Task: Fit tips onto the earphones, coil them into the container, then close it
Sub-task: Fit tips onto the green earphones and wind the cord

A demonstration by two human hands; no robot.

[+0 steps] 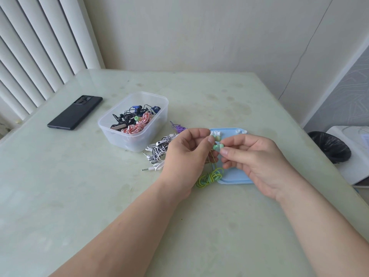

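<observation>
The pale green table [79, 196] fills most of my view. On it, ahead and to my left, stands the clear plastic container [127, 143], open, with a tangle of coiled earphones inside: black ones, a blue pair, and a pink-and-white striped bundle nearest me. A dark phone [74, 112] lies flat further left. The container's blue lid [233, 176] rests flat under my right hand [257, 160], which hides much of it; a few small white tips [215, 133] sit at its far end. Between container and lid lie loose earphones [158, 151] in black and white, with their jack plugs pointing left, and a small purple bundle [179, 128] behind them. My left hand [185, 156] pinches one bud of the green earphones [216, 145] between thumb and forefinger, and my right hand pinches the other bud just beside it. Their cord hangs down between my hands to a yellow-green coil resting at the lid's near left edge. My fingertips cover the buds, so I cannot tell whether tips are fitted.
</observation>
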